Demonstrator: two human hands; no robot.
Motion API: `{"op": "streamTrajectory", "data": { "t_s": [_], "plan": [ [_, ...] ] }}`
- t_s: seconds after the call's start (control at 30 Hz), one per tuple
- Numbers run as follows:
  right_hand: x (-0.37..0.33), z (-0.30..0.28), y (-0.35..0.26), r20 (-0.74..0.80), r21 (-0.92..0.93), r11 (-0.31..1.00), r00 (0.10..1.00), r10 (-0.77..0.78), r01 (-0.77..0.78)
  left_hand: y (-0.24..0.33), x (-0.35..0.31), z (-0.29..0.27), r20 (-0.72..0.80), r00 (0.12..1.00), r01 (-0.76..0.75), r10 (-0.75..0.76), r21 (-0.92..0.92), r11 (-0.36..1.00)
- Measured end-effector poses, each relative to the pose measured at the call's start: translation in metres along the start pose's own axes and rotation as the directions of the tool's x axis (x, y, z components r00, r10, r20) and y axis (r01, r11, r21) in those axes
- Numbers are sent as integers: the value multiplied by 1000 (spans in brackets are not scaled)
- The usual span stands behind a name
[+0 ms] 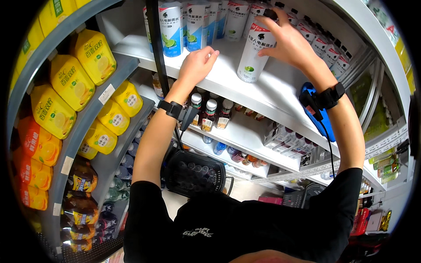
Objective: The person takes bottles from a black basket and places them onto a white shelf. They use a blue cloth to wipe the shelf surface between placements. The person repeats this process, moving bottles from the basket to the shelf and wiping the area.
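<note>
On the upper white shelf (223, 63), a white bottle (253, 55) with a black cap and a small green fruit picture stands near the front edge. My right hand (287, 39) reaches round it from the right, thumb on its side and fingers about the neck and cap. My left hand (197, 65) is at the shelf's front edge, fingers loosely curled together, with nothing in them. Just behind it stand white-and-blue bottles (171, 33) with lime pictures. More white bottles (237, 22) are lined up further back, and smaller black-capped ones (322, 46) fill the right.
A dark upright post (154, 44) stands left of my left hand. Yellow jugs (72, 81) fill the shelves at left. Dark bottles with white caps (209, 115) stand on the shelf below. A black basket (195, 173) holding several bottles is low down, near my body.
</note>
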State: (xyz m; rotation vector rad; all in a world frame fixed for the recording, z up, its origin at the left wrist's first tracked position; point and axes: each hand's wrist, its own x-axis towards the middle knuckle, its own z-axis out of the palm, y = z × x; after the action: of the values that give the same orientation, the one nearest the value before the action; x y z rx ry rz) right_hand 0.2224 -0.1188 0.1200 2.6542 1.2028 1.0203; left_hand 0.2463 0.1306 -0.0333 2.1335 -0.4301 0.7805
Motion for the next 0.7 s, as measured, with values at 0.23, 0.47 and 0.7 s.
{"op": "streamTrajectory", "data": {
  "t_s": [0.23,0.47,0.7],
  "plan": [
    [53,49,20,63,-35,992,990,125,-123,1,-4,7,-41,999,4,6,221,975],
    [94,91,47,27,-103,993,998,55,-52,3,-2,5,0,1000,4,-5,254,967],
    [116,116,59,22,-173,985,1000,22,-18,-1,-3,8,-32,999,11,-3,246,969]
  ]
}}
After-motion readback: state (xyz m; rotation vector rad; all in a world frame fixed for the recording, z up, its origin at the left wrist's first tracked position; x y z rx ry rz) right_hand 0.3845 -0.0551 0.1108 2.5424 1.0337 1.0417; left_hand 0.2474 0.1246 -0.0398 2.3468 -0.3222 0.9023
